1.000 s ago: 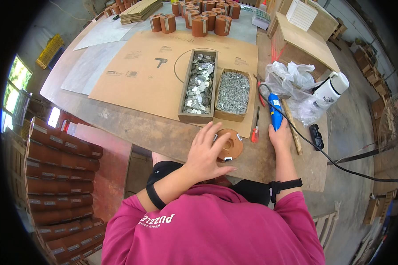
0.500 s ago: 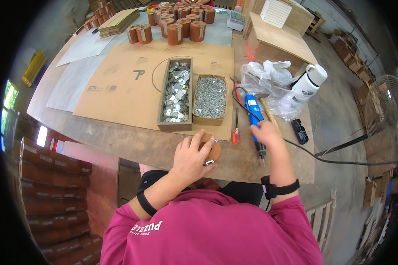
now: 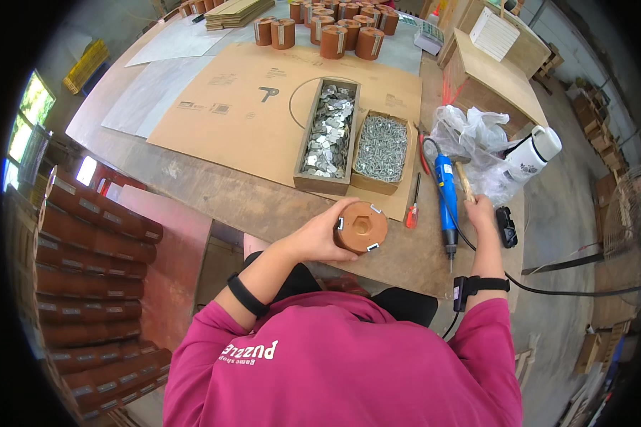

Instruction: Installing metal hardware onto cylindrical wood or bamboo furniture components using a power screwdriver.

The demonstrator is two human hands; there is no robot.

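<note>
Clasped round the brown cylinder (image 3: 353,238), seemingly to steady it recess-up, the left hand (image 3: 329,231) sits left of the blue power tool (image 3: 446,191), beyond which the right hand (image 3: 480,212) grips a hammer handle (image 3: 464,182).

Handle (image 3: 465,181) partly behind right hand (image 3: 480,208)

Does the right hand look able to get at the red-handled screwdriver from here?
Probably yes, but not straight across: the blue electric screwdriver lies between the right hand, which is at the wooden hammer handle, and that red-handled screwdriver.
</note>
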